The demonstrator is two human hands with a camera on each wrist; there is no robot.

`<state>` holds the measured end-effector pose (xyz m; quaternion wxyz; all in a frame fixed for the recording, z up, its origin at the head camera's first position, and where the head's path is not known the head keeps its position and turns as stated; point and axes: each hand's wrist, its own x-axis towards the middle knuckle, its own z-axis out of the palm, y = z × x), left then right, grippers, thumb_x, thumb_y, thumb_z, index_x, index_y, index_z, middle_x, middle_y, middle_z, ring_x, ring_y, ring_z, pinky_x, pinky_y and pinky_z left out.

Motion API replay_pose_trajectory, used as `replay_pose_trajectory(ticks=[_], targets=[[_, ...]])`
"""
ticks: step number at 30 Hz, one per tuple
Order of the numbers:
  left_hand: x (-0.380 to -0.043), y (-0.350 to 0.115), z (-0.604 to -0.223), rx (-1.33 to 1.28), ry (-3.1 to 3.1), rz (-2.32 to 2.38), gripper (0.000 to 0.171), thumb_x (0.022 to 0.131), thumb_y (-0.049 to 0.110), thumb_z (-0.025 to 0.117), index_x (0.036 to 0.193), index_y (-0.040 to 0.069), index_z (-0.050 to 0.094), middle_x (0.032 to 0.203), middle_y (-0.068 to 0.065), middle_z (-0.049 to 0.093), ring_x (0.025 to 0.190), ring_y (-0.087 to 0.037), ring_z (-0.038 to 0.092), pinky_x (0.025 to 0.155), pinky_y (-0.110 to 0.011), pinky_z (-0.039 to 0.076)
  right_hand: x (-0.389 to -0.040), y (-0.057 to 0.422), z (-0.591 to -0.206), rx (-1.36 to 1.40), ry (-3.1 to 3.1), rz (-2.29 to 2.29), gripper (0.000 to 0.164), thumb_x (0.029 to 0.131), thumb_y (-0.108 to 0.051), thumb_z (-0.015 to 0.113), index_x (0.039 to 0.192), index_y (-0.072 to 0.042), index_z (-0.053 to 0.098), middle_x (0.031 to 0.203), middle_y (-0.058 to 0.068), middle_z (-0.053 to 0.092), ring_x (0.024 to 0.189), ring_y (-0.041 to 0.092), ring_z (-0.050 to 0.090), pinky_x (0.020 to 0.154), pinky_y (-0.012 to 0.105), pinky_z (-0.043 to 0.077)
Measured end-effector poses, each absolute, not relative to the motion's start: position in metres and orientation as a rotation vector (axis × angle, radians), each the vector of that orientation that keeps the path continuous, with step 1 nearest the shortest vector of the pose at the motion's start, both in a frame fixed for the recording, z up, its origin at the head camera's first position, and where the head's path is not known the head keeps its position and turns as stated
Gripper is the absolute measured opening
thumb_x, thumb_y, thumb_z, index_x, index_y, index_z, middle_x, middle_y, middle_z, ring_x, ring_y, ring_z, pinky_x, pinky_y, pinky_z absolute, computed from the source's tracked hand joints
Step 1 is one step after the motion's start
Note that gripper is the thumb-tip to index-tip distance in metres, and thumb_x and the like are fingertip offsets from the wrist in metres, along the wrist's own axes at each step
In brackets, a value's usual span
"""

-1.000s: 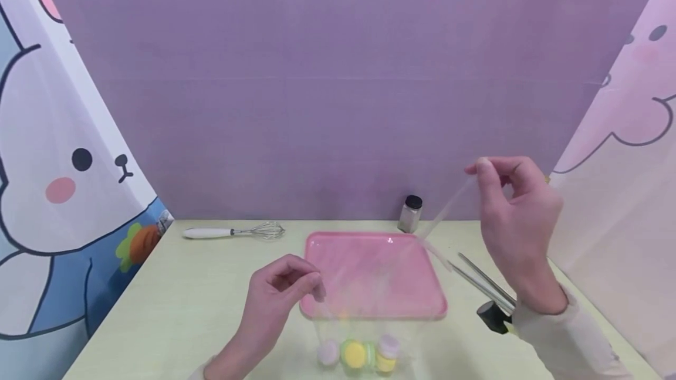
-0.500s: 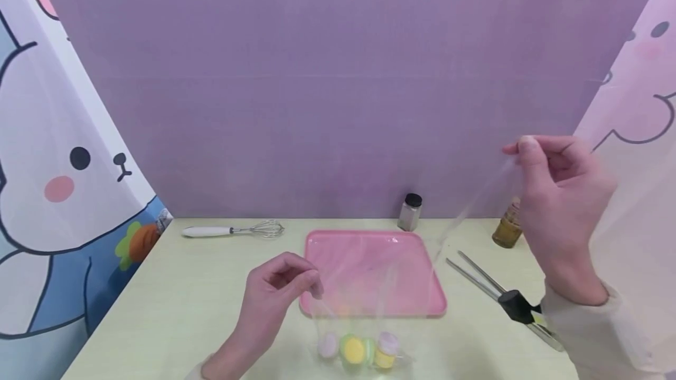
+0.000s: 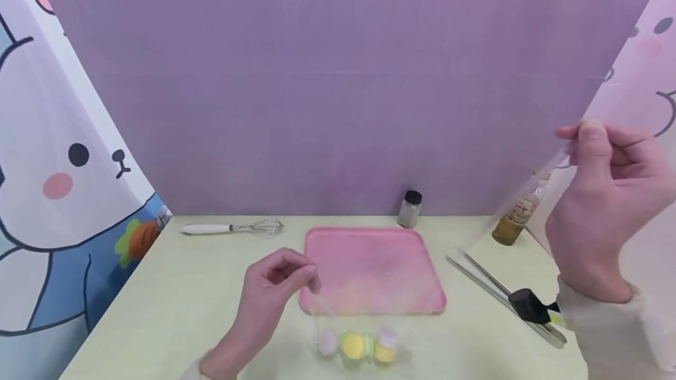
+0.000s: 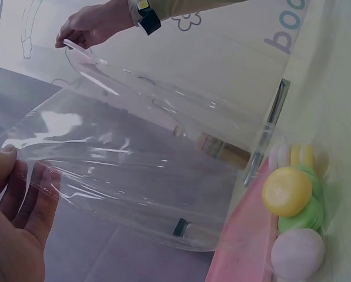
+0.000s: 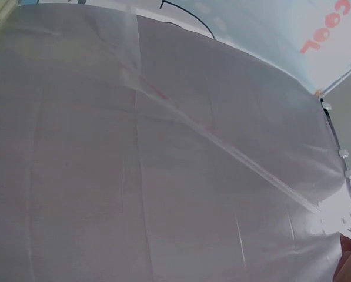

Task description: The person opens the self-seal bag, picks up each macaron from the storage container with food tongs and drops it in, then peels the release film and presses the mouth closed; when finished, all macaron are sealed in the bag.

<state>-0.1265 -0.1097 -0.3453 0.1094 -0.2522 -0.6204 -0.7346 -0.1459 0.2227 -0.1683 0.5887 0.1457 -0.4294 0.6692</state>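
Observation:
A large clear plastic bag [image 4: 134,153] stretches between my two hands. Several macarons [image 3: 352,346], in yellow, green and pale lilac, lie at its bottom, close in front of the pink tray. My left hand [image 3: 277,286] pinches one upper edge of the bag between thumb and fingers, as the left wrist view also shows. Up at the right, my right hand [image 3: 607,192] pinches a narrow clear strip [image 5: 222,144] of the plastic, pulled taut in a slanting line. Only a bit of the right fingers [image 5: 350,258] shows in the right wrist view.
A pink tray [image 3: 375,263] lies behind the bag. Farther back are a whisk [image 3: 232,228] and a small black-capped jar [image 3: 409,210]. To the right stand a bottle of amber liquid [image 3: 520,216] and metal tongs [image 3: 491,286], with a black-headed tool [image 3: 530,305] across them.
My right hand has moved right and upward, drawing the plastic strip with it and uncovering the bottle and tongs. The left hand and the macarons stay nearly in place.

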Motion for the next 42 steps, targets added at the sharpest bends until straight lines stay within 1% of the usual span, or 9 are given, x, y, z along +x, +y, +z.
replay_pose_trajectory(ticks=[8, 13, 15, 19, 24, 27, 30, 37, 42], targets=[[-0.128, -0.109, -0.346, -0.728, -1.836, -2.162, 0.005, 0.095, -0.001, 0.068, 0.094, -0.005, 0.066, 0.08, -0.015, 0.07, 0.071, -0.022, 0.069, 0.07, -0.034, 0.061, -0.15, 0.234, -0.163, 0.325, -0.787, 1.663, 0.02, 0.085, 0.009, 0.075, 0.087, 0.02, 0.058, 0.073, 0.027, 0.063, 0.064, 0.026, 0.05, 0.064, 0.026, 0.044], [-0.129, -0.11, -0.346, -0.722, -1.833, -2.157, 0.006, 0.094, -0.001, 0.069, 0.094, -0.006, 0.065, 0.08, -0.015, 0.07, 0.071, -0.022, 0.069, 0.069, -0.034, 0.061, -0.15, 0.238, -0.175, 0.336, -0.937, 1.6, 0.023, 0.084, 0.008, 0.077, 0.087, 0.024, 0.06, 0.072, 0.023, 0.067, 0.064, 0.024, 0.056, 0.063, 0.023, 0.042], [-0.129, -0.11, -0.346, -0.723, -1.835, -2.157, 0.007, 0.095, -0.001, 0.069, 0.094, -0.007, 0.065, 0.08, -0.015, 0.069, 0.071, -0.022, 0.068, 0.069, -0.034, 0.061, -0.149, 0.239, -0.189, 0.358, -1.059, 1.561, 0.022, 0.085, 0.007, 0.076, 0.088, 0.024, 0.062, 0.076, 0.022, 0.07, 0.065, 0.022, 0.059, 0.063, 0.022, 0.042], [-0.129, -0.11, -0.346, -0.726, -1.84, -2.157, 0.008, 0.095, 0.0, 0.068, 0.094, -0.007, 0.065, 0.079, -0.015, 0.069, 0.07, -0.022, 0.068, 0.07, -0.033, 0.06, -0.153, 0.249, -0.235, 0.412, -1.352, 1.543, 0.018, 0.091, 0.007, 0.071, 0.093, 0.024, 0.065, 0.086, 0.016, 0.075, 0.052, 0.012, 0.049, 0.052, 0.016, 0.038], [-0.129, -0.11, -0.346, -0.729, -1.837, -2.158, 0.005, 0.095, 0.0, 0.068, 0.093, -0.005, 0.065, 0.078, -0.015, 0.069, 0.07, -0.022, 0.067, 0.068, -0.032, 0.06, -0.163, 0.269, -0.3, 0.137, -1.871, 1.417, 0.018, 0.096, -0.007, 0.07, 0.104, 0.009, 0.072, 0.092, 0.0, 0.076, 0.052, 0.007, 0.046, 0.042, 0.015, 0.035], [-0.129, -0.109, -0.346, -0.735, -1.834, -2.157, 0.004, 0.095, -0.001, 0.068, 0.094, -0.004, 0.066, 0.079, -0.015, 0.069, 0.07, -0.022, 0.067, 0.068, -0.031, 0.059, -0.166, 0.282, -0.334, -0.033, -2.171, 1.26, 0.021, 0.099, -0.02, 0.069, 0.109, -0.002, 0.074, 0.093, -0.005, 0.075, 0.062, 0.006, 0.055, 0.045, 0.017, 0.042], [-0.13, -0.109, -0.346, -0.732, -1.838, -2.16, 0.004, 0.095, 0.0, 0.068, 0.094, -0.004, 0.066, 0.079, -0.015, 0.069, 0.07, -0.022, 0.067, 0.068, -0.031, 0.059, -0.168, 0.296, -0.364, -0.083, -2.407, 1.163, 0.024, 0.1, -0.025, 0.067, 0.111, -0.005, 0.074, 0.089, -0.001, 0.074, 0.069, 0.008, 0.062, 0.047, 0.022, 0.048], [-0.132, -0.109, -0.346, -0.705, -1.863, -2.155, 0.006, 0.095, 0.001, 0.069, 0.095, -0.004, 0.066, 0.08, -0.014, 0.07, 0.071, -0.023, 0.068, 0.068, -0.031, 0.059, -0.163, 0.312, -0.413, -0.093, -2.687, 1.305, 0.023, 0.1, -0.01, 0.065, 0.113, 0.008, 0.069, 0.092, 0.014, 0.075, 0.075, 0.019, 0.073, 0.068, 0.027, 0.061], [-0.132, -0.11, -0.345, -0.691, -1.859, -2.166, 0.006, 0.094, 0.0, 0.069, 0.096, -0.005, 0.066, 0.081, -0.013, 0.07, 0.072, -0.021, 0.069, 0.07, -0.032, 0.06, -0.157, 0.315, -0.427, -0.154, -2.721, 1.392, 0.024, 0.099, -0.01, 0.067, 0.112, 0.009, 0.069, 0.097, 0.015, 0.076, 0.082, 0.016, 0.075, 0.075, 0.017, 0.057]])
